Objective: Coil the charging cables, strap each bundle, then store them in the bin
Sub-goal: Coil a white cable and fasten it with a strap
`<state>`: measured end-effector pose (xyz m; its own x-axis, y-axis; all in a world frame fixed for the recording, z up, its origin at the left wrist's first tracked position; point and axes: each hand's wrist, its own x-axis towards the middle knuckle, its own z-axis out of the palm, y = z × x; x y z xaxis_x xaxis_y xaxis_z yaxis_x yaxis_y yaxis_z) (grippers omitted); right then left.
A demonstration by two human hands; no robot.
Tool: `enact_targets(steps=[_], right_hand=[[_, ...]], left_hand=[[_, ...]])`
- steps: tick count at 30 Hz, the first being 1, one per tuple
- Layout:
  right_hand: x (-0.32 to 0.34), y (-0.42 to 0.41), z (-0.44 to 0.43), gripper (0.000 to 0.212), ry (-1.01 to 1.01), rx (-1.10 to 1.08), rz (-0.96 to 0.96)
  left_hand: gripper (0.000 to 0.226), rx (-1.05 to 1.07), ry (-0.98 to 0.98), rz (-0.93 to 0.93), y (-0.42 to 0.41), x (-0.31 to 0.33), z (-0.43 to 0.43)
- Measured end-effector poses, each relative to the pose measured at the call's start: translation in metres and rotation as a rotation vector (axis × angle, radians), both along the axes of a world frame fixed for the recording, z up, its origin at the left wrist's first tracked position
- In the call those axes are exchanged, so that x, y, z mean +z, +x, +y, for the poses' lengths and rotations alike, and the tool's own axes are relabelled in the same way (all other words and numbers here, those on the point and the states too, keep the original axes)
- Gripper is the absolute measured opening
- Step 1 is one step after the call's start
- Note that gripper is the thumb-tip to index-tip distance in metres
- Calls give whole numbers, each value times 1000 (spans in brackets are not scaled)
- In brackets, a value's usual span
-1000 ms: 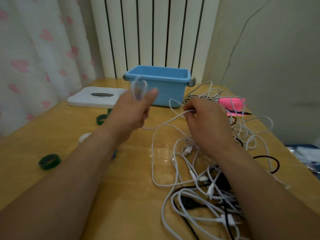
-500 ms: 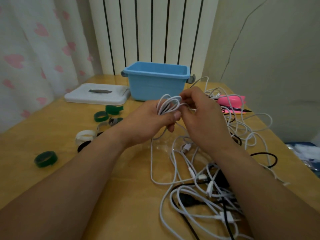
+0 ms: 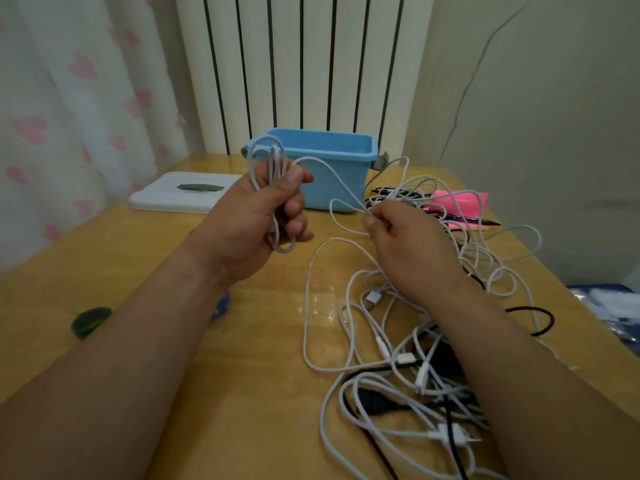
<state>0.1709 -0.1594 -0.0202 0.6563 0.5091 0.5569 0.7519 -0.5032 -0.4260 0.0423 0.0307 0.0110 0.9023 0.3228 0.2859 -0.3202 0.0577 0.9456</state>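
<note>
We held the coil [image 3: 273, 188] in the closed left fingers [image 3: 294, 202]; the right fingers [image 3: 375, 223] pinched its free run just beside the pile [image 3: 415, 341]. Risk: the run could snag there, dragging loops loose. The bin [image 3: 332, 168] stood beyond.

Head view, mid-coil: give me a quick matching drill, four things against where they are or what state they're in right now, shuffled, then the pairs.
Things:
1. white cable coil
2. blue bin
3. green strap ring
4. tangled cables

Places or states:
A. lying loose on the table by the left forearm
B. gripped in the left hand
C. spread in a heap under the right arm, one strand pinched by the right hand
D. standing open at the far edge, in front of the radiator

Pairs: 1-B, 2-D, 3-A, 4-C
</note>
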Motion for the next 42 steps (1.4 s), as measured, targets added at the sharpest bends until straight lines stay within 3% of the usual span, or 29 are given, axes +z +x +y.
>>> enact_targets(steps=[4, 8, 14, 20, 28, 33, 38, 42], right_hand=[[4, -9, 4, 20, 179, 91, -55], [3, -20, 15, 25, 18, 173, -179], [5, -27, 19, 12, -96, 279, -276], [-2, -20, 20, 7, -122, 159, -137], [-4, -14, 20, 10, -111, 138, -169], [-4, 3, 14, 10, -158, -4, -250], [0, 5, 9, 14, -239, -150, -209], [3, 6, 4, 17, -195, -195, -189]], left_hand=[[25, 85, 196, 113, 11, -14, -18], [43, 94, 218, 76, 18, -20, -37], [18, 220, 85, 44, 22, -22, -41], [23, 272, -26, -44, 21, -19, -33], [23, 291, 90, -203, 9, 4, -32], [28, 290, 68, -272, -2, 18, -22], [31, 457, 112, -218, -9, 20, -12], [31, 654, 90, -234, -13, 20, 1]])
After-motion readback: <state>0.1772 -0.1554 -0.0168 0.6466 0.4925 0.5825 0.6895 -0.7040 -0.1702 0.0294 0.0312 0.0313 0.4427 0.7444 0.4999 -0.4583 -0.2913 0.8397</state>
